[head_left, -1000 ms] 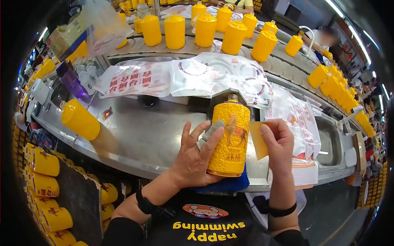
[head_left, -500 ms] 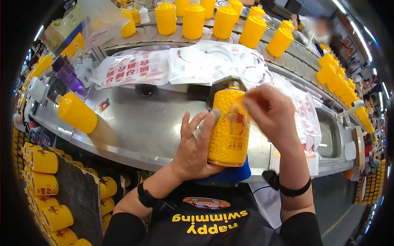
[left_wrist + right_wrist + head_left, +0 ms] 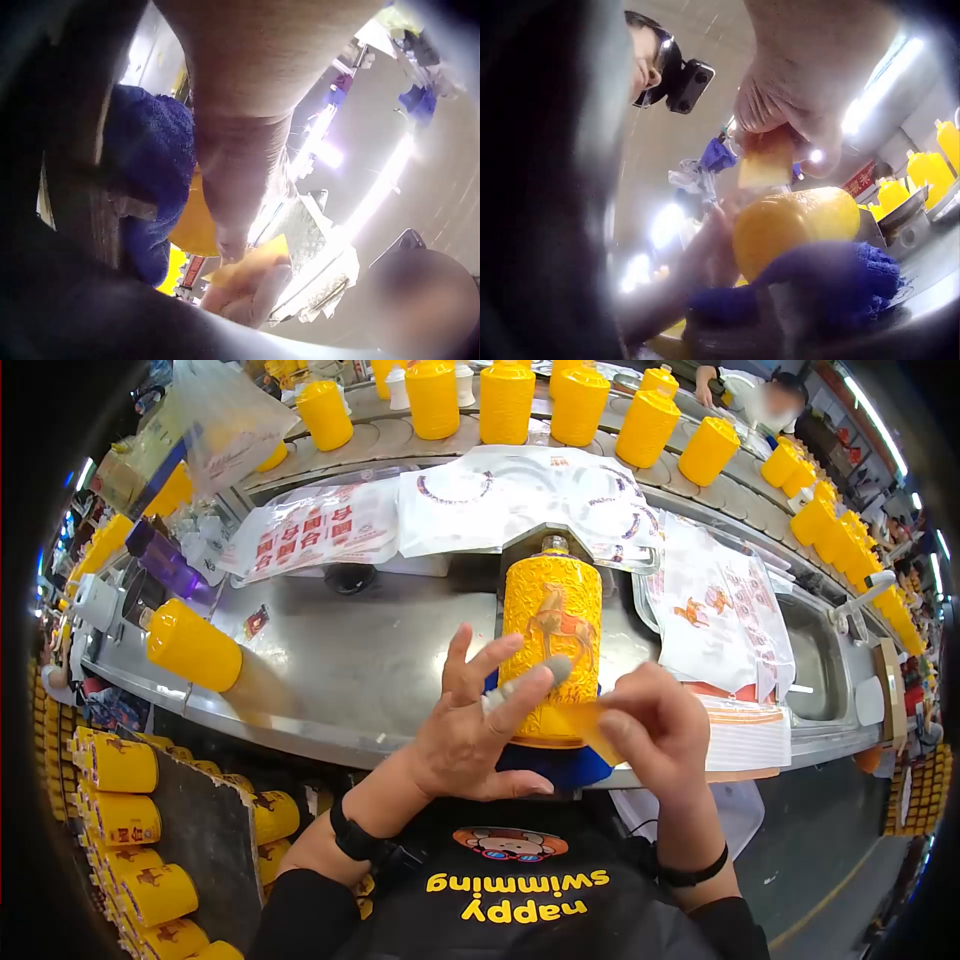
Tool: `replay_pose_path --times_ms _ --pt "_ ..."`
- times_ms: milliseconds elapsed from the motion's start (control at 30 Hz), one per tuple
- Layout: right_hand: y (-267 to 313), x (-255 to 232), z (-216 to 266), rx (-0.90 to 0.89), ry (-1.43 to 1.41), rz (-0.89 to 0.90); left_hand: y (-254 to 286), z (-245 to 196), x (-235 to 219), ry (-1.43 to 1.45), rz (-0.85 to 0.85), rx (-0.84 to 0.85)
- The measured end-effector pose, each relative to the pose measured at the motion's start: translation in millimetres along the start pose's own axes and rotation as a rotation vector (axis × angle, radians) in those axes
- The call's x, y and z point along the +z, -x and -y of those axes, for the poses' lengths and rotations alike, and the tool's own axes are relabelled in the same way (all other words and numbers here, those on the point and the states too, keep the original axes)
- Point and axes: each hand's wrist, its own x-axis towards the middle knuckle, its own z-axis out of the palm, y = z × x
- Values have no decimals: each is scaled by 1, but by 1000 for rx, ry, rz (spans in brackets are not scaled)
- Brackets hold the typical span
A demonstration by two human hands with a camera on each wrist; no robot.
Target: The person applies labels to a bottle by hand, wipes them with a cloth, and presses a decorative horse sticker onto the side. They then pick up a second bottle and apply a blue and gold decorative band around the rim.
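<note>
A yellow embossed bottle (image 3: 525,600) with a clear neck and a horse picture (image 3: 560,625) leans back on a blue cloth (image 3: 565,765). My left hand (image 3: 450,735) is at its lower left, fingers extended and spread. A grey cover (image 3: 555,668) on one fingertip overlaps the front below the horse; the thumb points out near the base. Between thumb and fingers, my right hand (image 3: 660,735) pinches a thin flat yellow scraper card (image 3: 588,730), its edge at the bottle's lower front. The left wrist view also shows the card (image 3: 259,259) close to the bottle's base.
Another yellow bottle (image 3: 195,645) leans at the left of the metal bench (image 3: 350,655). Printed transfer sheets (image 3: 510,500) lie behind, with more sheets (image 3: 715,600) beside a sink (image 3: 815,660). Yellow bottles stand along a conveyor (image 3: 380,445). Finished bottles (image 3: 120,760) are stacked at lower left.
My right hand has moved the card from beside the bottle, over the upper front, down to the lower front. My left fingers have shifted from the bottle's left side to its lower front.
</note>
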Motion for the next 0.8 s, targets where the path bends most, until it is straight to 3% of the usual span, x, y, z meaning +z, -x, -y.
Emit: replay_pose_path --times_ms 33,167,200,300,367,433,500,567,633,700,733,767,800 --pt "0 5 -3 178 -202 -100 -1 -2 -1 -30 18 36" --pt "9 1 -34 290 -29 -361 8 6 0 -65 -31 -67" --pt "9 3 -33 275 -133 -385 6 4 -2 -47 -71 -60" --pt "4 12 -19 292 -272 -237 -3 8 -4 10 -179 -121" --pt "6 5 -38 265 -7 -340 -18 11 -5 141 -239 -351" --pt "7 -1 -34 260 -134 -411 -33 23 1 359 -275 -575" --pt "8 3 -26 288 -237 -350 -47 50 13 662 -272 -787" --pt "8 8 -25 274 -186 -263 -75 57 13 1149 -163 -1063" --pt "12 -4 -38 213 129 -375 -96 71 22 1435 -26 -1020" --pt "17 -11 -37 181 -36 -433 -107 93 37 1595 151 -927" --pt "20 -16 -35 181 15 -406 -112 101 45 1606 226 -877" --pt "27 -18 -32 166 -5 -384 -118 108 60 1531 294 -940" --pt "33 -24 -39 140 52 -375 -119 118 65 1655 396 -868"
